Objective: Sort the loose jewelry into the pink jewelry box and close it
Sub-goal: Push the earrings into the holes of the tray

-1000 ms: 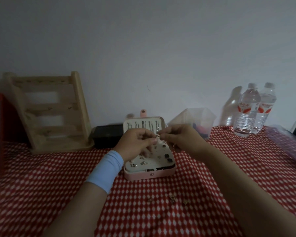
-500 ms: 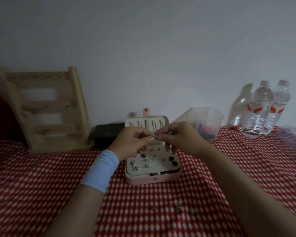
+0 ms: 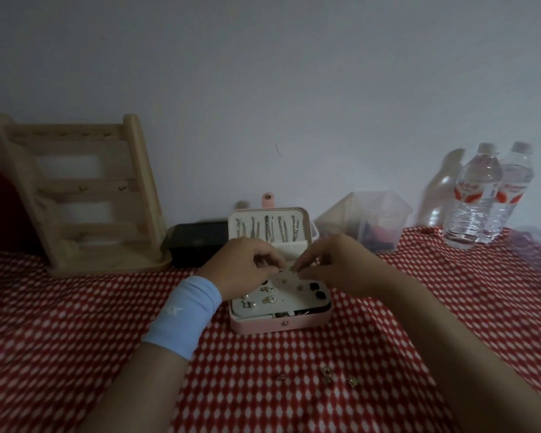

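The pink jewelry box (image 3: 281,326) stands open at the table's middle, lid upright with several silver pieces hung inside it. Small earrings dot its white insert. My left hand (image 3: 244,270), with a blue wristband, and my right hand (image 3: 334,264) hover over the insert, fingertips nearly meeting. Between them they pinch a tiny earring (image 3: 292,269) just above the insert. Three loose jewelry pieces lie on the cloth in front of the box: one (image 3: 325,371), another (image 3: 353,382), and a smaller one (image 3: 281,376).
A wooden ladder-shaped stand (image 3: 75,195) leans at the back left beside a black tray (image 3: 197,242). A clear plastic tub (image 3: 372,220) sits behind the box on the right, and two water bottles (image 3: 478,198) stand at the far right. A red checked cloth (image 3: 75,339) covers the table.
Both hands have lowered together from in front of the lid to just above the box's insert, still pinching the small piece. The camera view has shifted slightly.
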Demonstrator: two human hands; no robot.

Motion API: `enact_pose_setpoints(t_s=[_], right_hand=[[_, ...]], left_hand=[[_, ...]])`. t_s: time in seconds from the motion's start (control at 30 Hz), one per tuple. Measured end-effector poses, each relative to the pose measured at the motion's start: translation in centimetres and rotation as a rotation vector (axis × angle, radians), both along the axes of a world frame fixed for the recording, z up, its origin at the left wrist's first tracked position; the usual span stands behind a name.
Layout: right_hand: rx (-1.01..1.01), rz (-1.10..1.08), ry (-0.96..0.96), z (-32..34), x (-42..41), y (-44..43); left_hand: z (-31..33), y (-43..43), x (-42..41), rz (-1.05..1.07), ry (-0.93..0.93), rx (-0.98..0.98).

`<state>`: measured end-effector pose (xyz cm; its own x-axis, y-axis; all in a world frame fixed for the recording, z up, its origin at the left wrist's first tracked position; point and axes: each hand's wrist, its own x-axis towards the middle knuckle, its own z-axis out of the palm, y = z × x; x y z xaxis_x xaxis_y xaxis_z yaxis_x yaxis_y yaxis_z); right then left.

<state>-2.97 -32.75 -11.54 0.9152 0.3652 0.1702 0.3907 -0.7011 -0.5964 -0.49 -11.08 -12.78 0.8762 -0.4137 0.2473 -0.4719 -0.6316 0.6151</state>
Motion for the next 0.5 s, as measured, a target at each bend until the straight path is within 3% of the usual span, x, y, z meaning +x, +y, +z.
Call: enact_pose_setpoints(t_s=[0.23,0.5], right_hand=[[-0.184,0.084,0.001,0.3,-1.0,2.0],[-0.235,0.092,-0.008,0.1,-1.1,2.5]], left_hand=[[-1.5,1.1,-1.5,-0.063,-0.141,0.124],[-1.8,1.2,-1.5,-0.082,-0.154,0.095]])
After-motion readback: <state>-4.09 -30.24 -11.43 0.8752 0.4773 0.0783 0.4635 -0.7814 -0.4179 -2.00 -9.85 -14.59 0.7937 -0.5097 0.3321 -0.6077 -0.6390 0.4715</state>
